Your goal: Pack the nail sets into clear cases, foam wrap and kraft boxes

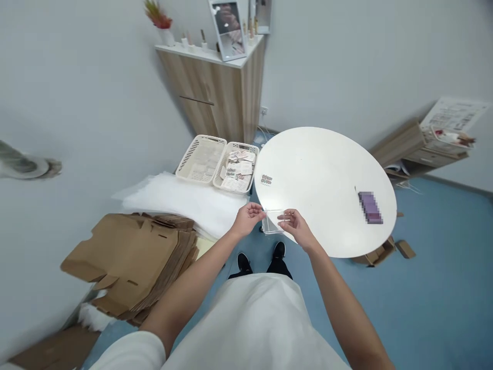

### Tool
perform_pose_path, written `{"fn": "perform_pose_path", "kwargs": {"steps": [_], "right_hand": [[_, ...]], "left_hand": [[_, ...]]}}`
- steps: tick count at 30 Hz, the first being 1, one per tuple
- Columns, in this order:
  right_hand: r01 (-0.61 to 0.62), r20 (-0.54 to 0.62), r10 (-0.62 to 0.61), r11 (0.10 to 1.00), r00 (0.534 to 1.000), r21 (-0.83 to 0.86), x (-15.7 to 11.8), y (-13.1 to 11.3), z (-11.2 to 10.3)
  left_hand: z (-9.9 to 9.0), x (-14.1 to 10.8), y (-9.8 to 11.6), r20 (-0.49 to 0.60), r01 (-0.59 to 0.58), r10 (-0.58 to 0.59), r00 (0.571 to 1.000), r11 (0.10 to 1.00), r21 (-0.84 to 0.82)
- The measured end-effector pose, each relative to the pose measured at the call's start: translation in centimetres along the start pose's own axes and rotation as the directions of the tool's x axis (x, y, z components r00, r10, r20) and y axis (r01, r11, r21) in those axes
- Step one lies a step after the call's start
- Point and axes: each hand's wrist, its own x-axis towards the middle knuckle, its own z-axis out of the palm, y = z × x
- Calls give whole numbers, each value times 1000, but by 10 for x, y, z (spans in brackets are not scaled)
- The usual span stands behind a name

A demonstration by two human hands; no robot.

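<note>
White cloth shirt front (265, 318) comes nearest in the head view, on the near side of the smooth, round white table (323, 180). Clear, flat, rectangular plastic case (273, 222) is held up at the table's near-left edge, partly over the floor. Left hand (247, 220) pinches its left side, thumb against fingers; right hand (296, 227) looks to pinch its right side, fingers a bit fanned. Lid up or down: can't tell, too see-through.

Small card with two rows of reddish and greenish oval pieces (266, 180) lies on the table near its left edge, beyond the case. Just left of the table: white perforated plastic basket (235, 190) holding printed cards; a matching white basket (185, 160) farther left holds pale flat items, too faint to name. Purple pixelated rectangular object (370, 207) sits toward the table's right edge.

Handling, my judgement: edge grip suits this case. Keep thumbs off the broad faces to avoid smudges, press lightly and evenly on both sides, since thin plastic probably flexes or cracks. Working fully over the table would be safer; a slip here could reach the floor.
</note>
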Motion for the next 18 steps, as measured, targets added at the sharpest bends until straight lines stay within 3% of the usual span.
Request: {"fn": "perform_pose_path", "kwargs": {"steps": [2, 5, 11, 15, 18], "right_hand": [[15, -108, -16, 1000, 994, -14, -5, 2, -19], [-16, -115, 11, 999, 993, -43, -10, 7, -46], [-105, -147, 118, 990, 982, 97, -18, 20, -100], [-87, -253, 147, 969, 956, 232, -20, 24, -132], [-69, -266, 144, 960, 953, 272, -20, 24, -152]], "left_hand": [[19, 8, -2, 123, 21, -31, 992, 996, 81], [49, 20, -5, 244, 29, -74, 967, 983, 181], [102, 41, -5, 291, -40, -85, 953, 915, 400], [125, 46, -4, 355, -168, -29, 934, 844, 510], [142, 48, -5, 411, -223, -20, 911, 815, 535]]}}
